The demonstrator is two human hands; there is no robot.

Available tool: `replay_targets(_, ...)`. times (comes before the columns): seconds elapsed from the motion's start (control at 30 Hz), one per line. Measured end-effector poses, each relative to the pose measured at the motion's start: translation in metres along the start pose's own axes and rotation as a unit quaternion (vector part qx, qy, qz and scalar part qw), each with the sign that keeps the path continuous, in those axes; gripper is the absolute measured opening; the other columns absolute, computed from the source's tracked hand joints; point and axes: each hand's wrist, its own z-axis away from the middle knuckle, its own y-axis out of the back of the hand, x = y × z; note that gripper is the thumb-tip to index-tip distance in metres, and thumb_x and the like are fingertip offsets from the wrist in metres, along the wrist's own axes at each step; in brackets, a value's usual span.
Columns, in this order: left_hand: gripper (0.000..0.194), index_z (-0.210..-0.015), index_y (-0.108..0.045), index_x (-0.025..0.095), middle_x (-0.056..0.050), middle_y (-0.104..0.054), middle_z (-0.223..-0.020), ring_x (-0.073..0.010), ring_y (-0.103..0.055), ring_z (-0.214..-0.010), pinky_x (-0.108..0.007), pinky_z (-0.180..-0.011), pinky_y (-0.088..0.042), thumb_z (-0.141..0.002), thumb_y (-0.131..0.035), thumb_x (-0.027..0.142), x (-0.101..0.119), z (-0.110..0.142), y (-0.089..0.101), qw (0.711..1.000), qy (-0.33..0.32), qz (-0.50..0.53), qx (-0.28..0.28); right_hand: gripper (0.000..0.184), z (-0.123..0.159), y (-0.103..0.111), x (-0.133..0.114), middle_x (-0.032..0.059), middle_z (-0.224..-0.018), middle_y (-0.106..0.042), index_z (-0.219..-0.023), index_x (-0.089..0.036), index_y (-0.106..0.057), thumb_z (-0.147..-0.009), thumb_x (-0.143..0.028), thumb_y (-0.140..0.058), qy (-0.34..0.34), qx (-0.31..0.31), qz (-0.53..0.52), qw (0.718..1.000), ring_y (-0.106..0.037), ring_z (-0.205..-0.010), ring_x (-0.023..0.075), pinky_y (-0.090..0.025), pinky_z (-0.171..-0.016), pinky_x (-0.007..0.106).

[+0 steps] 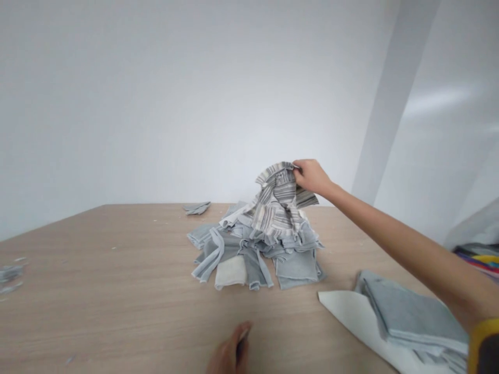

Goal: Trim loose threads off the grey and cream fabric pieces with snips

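My right hand (311, 176) reaches out over the table and pinches the top edge of a grey-and-white striped cloth (277, 205), lifting it above a heap of grey fabric pieces (249, 249). The striped cloth hangs down onto the heap. My left hand (230, 353) is at the bottom edge of the view, partly cut off, with fingers closed around a small dark item I cannot make out.
The heap lies on a light wooden table (117, 291). Folded grey cloths on a white sheet (405, 317) lie at the right front. A small grey scrap (197, 208) lies at the back, more scraps (10, 275) at the left edge. Coloured fabric (481, 259) shows far right.
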Motion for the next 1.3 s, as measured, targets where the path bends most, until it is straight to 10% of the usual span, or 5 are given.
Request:
replay_targets(0.13,0.075,-0.131,-0.061,0.016,0.007,-0.045,-0.051,-0.0128,-0.043,-0.044,-0.023,-0.043,-0.036,-0.077,-0.063,0.069,0.025,0.005,0.039,0.939,0.036,0.289,0.183,0.023,0.041,0.051,-0.036,0.0037,-0.068,-0.065,-0.077,-0.015,-0.065,-0.088,-0.018,-0.045,0.056,-0.014,-0.031,0.998,-0.057,-0.065,0.0162,-0.034,-0.066,0.024)
replay_targets(0.27,0.098,-0.149,-0.041,0.018,0.015,-0.022,-0.052,-0.0054,-0.018,-0.041,-0.017,-0.04,-0.018,-0.069,-0.078,0.061,0.076,0.025,0.076,0.867,-0.006,0.461,0.191,0.022,0.085,0.086,-0.069,-0.0009,-0.059,-0.06,-0.07,-0.017,-0.064,-0.085,-0.018,-0.047,0.081,-0.052,-0.102,0.99,-0.05,-0.055,0.0115,-0.032,-0.06,0.023)
replay_targets(0.67,0.114,-0.157,-0.032,0.023,0.013,-0.033,-0.052,-0.0096,-0.031,-0.047,-0.019,-0.049,-0.031,-0.057,-0.085,0.036,0.182,0.134,0.053,0.965,-0.054,0.2,0.163,0.018,0.175,0.098,-0.122,-0.0038,-0.06,-0.046,-0.064,-0.017,-0.054,-0.081,-0.021,-0.049,-0.003,-0.205,-0.378,0.903,-0.044,-0.06,0.0117,-0.033,-0.059,0.024)
replay_targets(0.87,0.087,-0.15,-0.045,0.021,0.013,-0.034,-0.051,-0.0127,-0.039,-0.045,-0.021,-0.051,-0.036,-0.073,-0.074,0.051,0.173,0.131,0.048,0.964,-0.03,0.062,0.257,0.02,0.189,0.091,-0.132,-0.0055,-0.057,-0.041,-0.062,-0.018,-0.05,-0.081,-0.024,-0.052,-0.043,-0.235,-0.445,0.863,-0.039,-0.055,0.0102,-0.03,-0.056,0.024)
replay_targets(1.3,0.064,-0.134,-0.06,0.021,0.011,-0.042,-0.053,-0.0121,-0.047,-0.047,-0.021,-0.052,-0.039,-0.077,-0.072,0.047,0.15,0.109,0.06,0.975,-0.031,-0.008,0.219,0.019,0.195,0.074,-0.135,-0.0062,-0.056,-0.039,-0.068,-0.016,-0.059,-0.079,-0.032,-0.06,-0.124,-0.257,-0.53,0.799,-0.034,-0.053,0.0093,-0.024,-0.051,0.024)
